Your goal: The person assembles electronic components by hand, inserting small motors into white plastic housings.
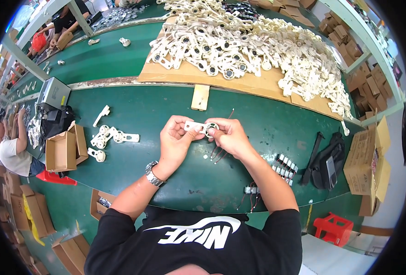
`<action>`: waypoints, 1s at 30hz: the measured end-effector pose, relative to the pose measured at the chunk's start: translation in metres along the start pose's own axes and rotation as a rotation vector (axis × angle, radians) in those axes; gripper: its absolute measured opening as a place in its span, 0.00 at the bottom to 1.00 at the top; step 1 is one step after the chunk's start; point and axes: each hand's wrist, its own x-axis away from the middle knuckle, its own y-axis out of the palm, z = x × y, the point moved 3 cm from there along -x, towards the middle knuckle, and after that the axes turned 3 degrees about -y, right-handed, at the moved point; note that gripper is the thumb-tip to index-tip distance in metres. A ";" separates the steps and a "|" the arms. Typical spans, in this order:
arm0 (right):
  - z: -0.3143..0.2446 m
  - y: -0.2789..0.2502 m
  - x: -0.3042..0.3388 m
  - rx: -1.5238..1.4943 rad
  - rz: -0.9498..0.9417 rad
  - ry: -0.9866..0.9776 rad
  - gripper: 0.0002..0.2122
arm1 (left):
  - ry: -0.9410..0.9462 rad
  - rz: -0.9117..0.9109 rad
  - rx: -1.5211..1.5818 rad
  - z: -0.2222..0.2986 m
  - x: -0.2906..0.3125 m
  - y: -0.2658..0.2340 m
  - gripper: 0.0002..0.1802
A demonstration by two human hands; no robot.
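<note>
Above the middle of the green workbench (pixel 166 103), both my hands pinch one cream plastic housing, a flat arm (pixel 194 125) with a round ring at one end. My left hand (pixel 176 137) grips the flat end, thumb on top. At the ring end, my right hand (pixel 233 137) is closed with its thumb pressed against the ring. Thin dark wires (pixel 217 156) show below and above my right hand; what they join to is hidden. To the left lie several similar cream housings (pixel 130 137). Small silver motors with wires (pixel 285 168) sit beside my right forearm.
A large heap of cream housings (pixel 239 46) covers cardboard at the back. A wooden block (pixel 200 97) lies before it. Open cardboard boxes stand at left (pixel 61 153) and right (pixel 361 162), near a black bag (pixel 327 165). A red stool (pixel 333 229) is lower right. Other people work at left.
</note>
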 end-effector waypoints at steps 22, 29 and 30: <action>-0.008 -0.005 0.001 -0.147 -0.128 -0.109 0.12 | 0.130 -0.014 0.018 0.004 0.001 -0.001 0.13; -0.029 -0.012 -0.003 0.013 0.041 -0.177 0.12 | 0.027 -0.014 -0.088 0.005 -0.011 -0.009 0.17; -0.035 -0.019 -0.007 0.042 0.072 -0.147 0.12 | 0.057 0.047 -0.159 0.004 -0.014 -0.011 0.21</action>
